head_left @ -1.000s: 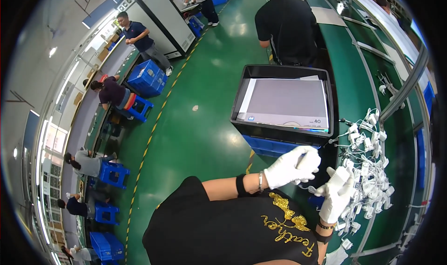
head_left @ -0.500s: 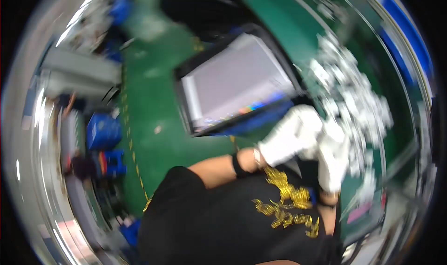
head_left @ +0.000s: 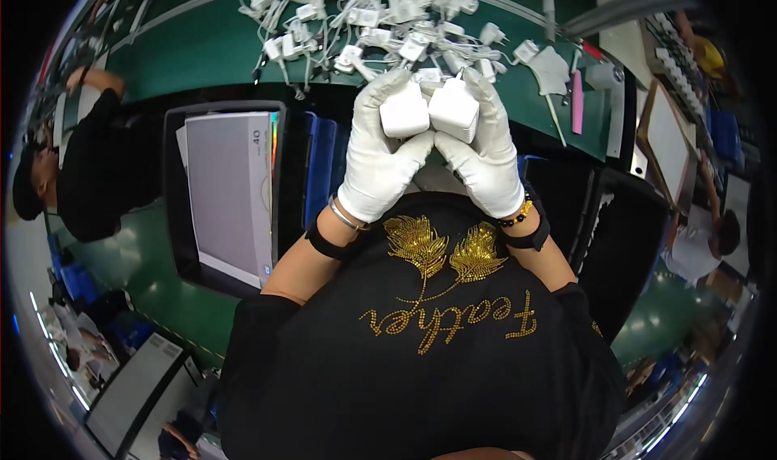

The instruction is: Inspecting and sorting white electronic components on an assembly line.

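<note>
Both my hands wear white gloves and are held up together in front of my chest, at the near edge of the green worktable [head_left: 186,55]. My left hand [head_left: 375,156] is closed around a white power adapter [head_left: 405,110]. A second white power adapter [head_left: 455,112] sits in my right hand [head_left: 490,156], gripped between thumb and fingers, with what looks like a plug pin at its top. The two adapters are side by side, almost touching. Just beyond them lies a tangled heap of white adapters with cables [head_left: 364,16].
At left stands a black bin [head_left: 172,185] holding flat grey boxes, with a blue crate [head_left: 320,173] beside it. Another black bin [head_left: 627,225] is at right. A white glove [head_left: 551,70] and a pink tool [head_left: 577,102] lie on the table. A co-worker [head_left: 109,165] is at far left.
The view has swung round from the bin and floor to face the table. My hands, blurred and close together earlier, now show clearly with an adapter in each.
</note>
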Motion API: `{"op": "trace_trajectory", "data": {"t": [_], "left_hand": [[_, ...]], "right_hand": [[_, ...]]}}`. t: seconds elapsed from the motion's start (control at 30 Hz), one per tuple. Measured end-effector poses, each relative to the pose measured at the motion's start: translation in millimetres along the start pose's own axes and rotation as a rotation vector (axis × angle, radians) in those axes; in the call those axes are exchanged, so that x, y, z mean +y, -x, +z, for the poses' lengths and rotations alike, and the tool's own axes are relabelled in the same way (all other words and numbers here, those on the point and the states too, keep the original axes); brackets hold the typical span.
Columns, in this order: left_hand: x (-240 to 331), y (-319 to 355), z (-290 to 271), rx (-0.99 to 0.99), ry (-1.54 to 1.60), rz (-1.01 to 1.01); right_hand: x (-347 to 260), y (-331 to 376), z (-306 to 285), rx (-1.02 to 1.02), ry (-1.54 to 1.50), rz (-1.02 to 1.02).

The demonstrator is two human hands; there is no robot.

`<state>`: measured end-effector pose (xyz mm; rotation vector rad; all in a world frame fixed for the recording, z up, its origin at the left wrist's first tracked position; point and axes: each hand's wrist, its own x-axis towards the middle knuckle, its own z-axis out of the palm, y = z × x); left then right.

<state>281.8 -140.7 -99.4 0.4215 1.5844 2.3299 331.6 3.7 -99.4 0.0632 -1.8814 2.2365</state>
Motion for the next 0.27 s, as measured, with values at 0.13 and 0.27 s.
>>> {"op": "trace_trajectory", "data": {"t": [0.13, 0.27], "left_hand": [[-16, -9, 30, -0.09, -0.012, 0.04], [-21, -21, 54, -0.158, 0.098, -0.063]], "right_hand": [[-10, 9, -37, -0.05, 0.081, -0.052], [-18, 16, -65, -0.034, 0.146, -0.082]]}}
